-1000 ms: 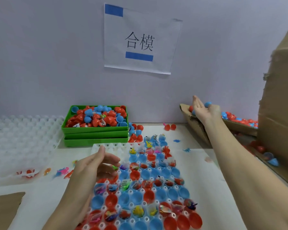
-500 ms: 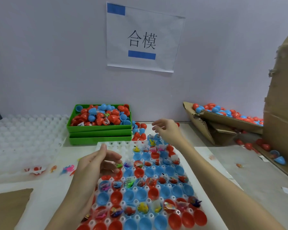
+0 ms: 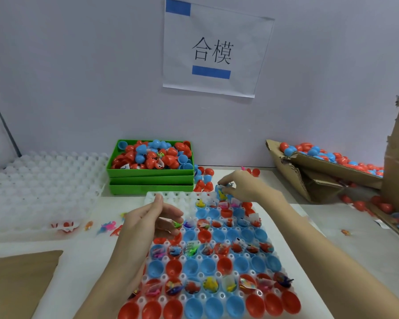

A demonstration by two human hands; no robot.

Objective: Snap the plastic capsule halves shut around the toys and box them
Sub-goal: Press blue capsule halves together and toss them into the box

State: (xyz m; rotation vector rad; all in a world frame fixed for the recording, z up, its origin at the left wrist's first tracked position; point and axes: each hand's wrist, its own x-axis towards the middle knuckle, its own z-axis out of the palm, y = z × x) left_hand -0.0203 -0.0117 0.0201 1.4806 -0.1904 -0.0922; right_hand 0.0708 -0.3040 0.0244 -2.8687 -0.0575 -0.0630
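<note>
- White dimpled trays [image 3: 39,180] sit stacked far left. Loose toys [image 3: 108,226] lie just beside their near edge. No change there.
- Green bin stack [image 3: 151,180], far centre-left; the top bin is heaped with red and blue capsule halves [image 3: 152,155].
- Our left hand [image 3: 148,224] hasn't moved in the last second: it hovers at the left edge of the filled tray [image 3: 304,256], fingers loosely curled and thumb up. A small green toy [image 3: 177,224] shows at the fingertips, and a red half [image 3: 168,239] sits just under the palm. We can't tell whether it actually pinches either one.
- The filled tray, near centre, is the work in hand. Red and blue halves sit open side up in its pockets. Rows holding bagged toys alternate with empty rows. Nothing on it is snapped shut.
- Main change: a second ago our right hand [image 3: 242,186] was far right over the cardboard box [image 3: 320,173], fingers straight. It has come back left and is now at the tray's far row.
- Its fingertips [image 3: 221,181] pinch the rim of a blue half [image 3: 222,192] with a yellow toy inside.
- Our read: one drop into the box is done and the next capsule pick is starting.
- The box, far right, is already piled with closed red and blue capsules [image 3: 320,153]. A few strays [image 3: 359,204] lie on the table in front of it.
</note>
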